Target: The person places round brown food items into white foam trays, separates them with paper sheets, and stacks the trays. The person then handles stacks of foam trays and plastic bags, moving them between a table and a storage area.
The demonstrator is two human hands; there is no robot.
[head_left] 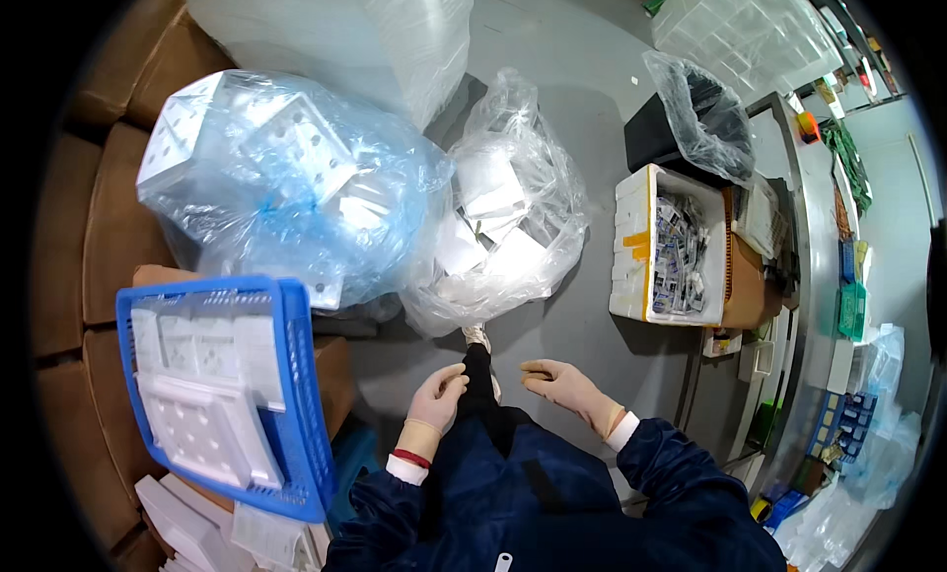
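Both my hands wear pale beige gloves and hang in front of my body, apart from each other. My left hand (437,398) has loosely bent fingers and nothing visible in them; a red band circles its wrist. My right hand (570,391) points inward, its fingers slightly curled, with no object in it. Beyond them on the floor lies a clear plastic bag (557,266) holding white foam pieces (493,187). Neither hand touches it. To my left stands a blue plastic basket (301,375) with white foam trays (197,424) inside, nearest my left hand.
A large bluish bag (385,217) of white foam blocks sits at the left, before stacked brown cartons (59,247). On the right are a white foam box (631,266) of small packets, a black lined bin (651,138) and a metal-edged bench (819,256) with parts on it.
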